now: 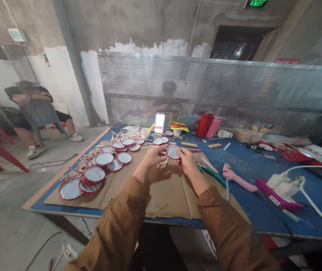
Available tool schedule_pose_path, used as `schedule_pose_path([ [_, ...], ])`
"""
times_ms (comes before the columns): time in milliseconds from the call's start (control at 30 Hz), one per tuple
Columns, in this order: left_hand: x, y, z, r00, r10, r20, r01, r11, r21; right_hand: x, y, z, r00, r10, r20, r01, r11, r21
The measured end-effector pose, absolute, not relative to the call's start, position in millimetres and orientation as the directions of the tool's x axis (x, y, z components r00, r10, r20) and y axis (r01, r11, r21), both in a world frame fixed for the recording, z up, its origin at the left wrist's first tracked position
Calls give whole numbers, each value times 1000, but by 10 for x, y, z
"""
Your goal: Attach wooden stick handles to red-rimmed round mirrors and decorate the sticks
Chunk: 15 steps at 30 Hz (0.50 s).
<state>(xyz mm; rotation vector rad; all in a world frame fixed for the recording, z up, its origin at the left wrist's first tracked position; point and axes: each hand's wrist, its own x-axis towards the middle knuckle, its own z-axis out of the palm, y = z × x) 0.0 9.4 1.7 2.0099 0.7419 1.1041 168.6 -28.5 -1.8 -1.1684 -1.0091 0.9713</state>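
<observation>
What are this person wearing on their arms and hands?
A loose ochre-brown cloth left sleeve and a matching right sleeve cover the arms, ending short of the wrists. The bare left hand and bare right hand wear no gloves.

Up on the person's head now, looking forward and down: the left hand and right hand sit close below, the blue table running beyond them to a metal fence.

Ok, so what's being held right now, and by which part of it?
A round red-rimmed silvery disc, held by its red rim: the fingers of the right hand pinch the lower edge, and the left hand grips the opposite edge.
</observation>
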Motion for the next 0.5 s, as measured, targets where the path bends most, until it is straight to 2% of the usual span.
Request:
schedule_pose_path([
  [133,-5,75,33,479,726,494,106,-606,788,1691,-296,-5,221,970,100,-81,120,-989],
  [333,-129,80,70,381,785,488,223,-590,776,1628,-321,-17,182,979,90,-85,107,-991],
  [500,-103,149,-27,417,779,468,210,-583,785,1608,-305,-26,247,963,103,-120,135,-984],
])
